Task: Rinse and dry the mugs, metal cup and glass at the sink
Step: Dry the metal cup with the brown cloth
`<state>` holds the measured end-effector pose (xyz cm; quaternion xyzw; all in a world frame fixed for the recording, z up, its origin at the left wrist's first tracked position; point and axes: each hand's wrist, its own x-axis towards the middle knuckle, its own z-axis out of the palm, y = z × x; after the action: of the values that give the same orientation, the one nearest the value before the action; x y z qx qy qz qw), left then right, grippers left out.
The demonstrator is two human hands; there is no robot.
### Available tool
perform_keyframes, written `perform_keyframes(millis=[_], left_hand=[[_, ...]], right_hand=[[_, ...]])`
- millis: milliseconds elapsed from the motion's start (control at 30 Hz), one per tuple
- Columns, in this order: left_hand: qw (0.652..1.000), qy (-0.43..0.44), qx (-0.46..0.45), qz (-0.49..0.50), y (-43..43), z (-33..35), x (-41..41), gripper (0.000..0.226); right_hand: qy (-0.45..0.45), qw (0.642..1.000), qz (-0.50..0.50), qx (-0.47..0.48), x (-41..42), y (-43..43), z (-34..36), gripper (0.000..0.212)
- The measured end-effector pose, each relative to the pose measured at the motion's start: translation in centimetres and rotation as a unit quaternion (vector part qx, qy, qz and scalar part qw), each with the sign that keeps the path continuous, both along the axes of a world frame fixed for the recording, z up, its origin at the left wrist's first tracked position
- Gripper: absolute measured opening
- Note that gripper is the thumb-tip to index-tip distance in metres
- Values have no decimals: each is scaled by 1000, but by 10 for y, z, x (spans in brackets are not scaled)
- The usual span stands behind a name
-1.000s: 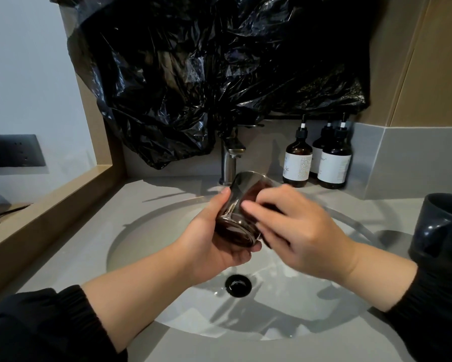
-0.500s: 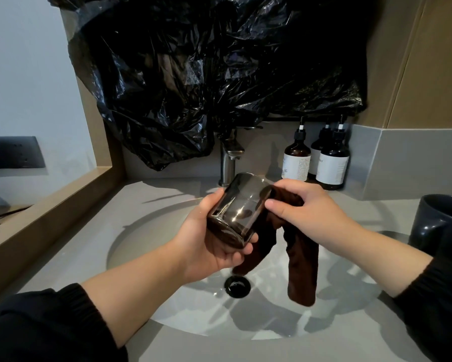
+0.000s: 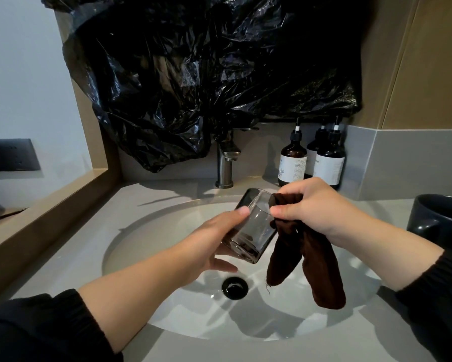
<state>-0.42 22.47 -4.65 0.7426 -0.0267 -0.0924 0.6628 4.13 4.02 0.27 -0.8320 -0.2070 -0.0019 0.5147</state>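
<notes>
Over sink (image 3: 154, 244), tilted smoky glass (image 3: 251, 231), brown cloth (image 3: 284, 257)

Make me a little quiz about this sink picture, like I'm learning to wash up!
1. True or false: the left hand holds the glass tilted above the sink.
2. What does the right hand pinch? A) a sponge B) a brown cloth C) a spoon
3. Count: how many pump bottles stand by the wall behind the sink?

Key: 1 true; 2 B; 3 three.
</notes>
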Motion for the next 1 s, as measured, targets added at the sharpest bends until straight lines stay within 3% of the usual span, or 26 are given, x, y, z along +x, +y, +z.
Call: perform_keyframes(millis=[67, 200, 333, 467, 533, 633, 767, 900, 1000], left_hand=[[1000, -9, 9, -3, -3, -1, -1, 68], [998, 2, -59, 23, -6, -2, 0, 64], [990, 19, -131, 53, -5, -2, 1, 54], [984, 34, -165, 62, -5, 0, 0, 56], [982, 43, -171, 62, -5, 1, 0, 59], [979, 44, -187, 61, -5, 0, 0, 49], [978, 54, -190, 63, -3, 2, 0, 45], [974, 79, -206, 55, -4, 4, -1, 63], [966, 84, -240, 46, -4, 5, 0, 64]], right_hand=[[-7, 1000, -2, -17, 0, 0, -1, 4], [-39, 999, -5, 4, -1, 3, -4, 10], [-146, 984, -91, 45, 5, 3, -4, 15], [-328, 939, -98, -22, 1, 8, -23, 18], [-435, 897, -46, -67, -4, 15, -36, 26], [-515, 849, 53, -108, -13, 23, -45, 25], [-567, 800, 127, -148, -14, 22, -45, 24], [-551, 827, 8, -109, 3, 12, -35, 28], [-565, 815, 25, -126, 2, 9, -38, 29]])
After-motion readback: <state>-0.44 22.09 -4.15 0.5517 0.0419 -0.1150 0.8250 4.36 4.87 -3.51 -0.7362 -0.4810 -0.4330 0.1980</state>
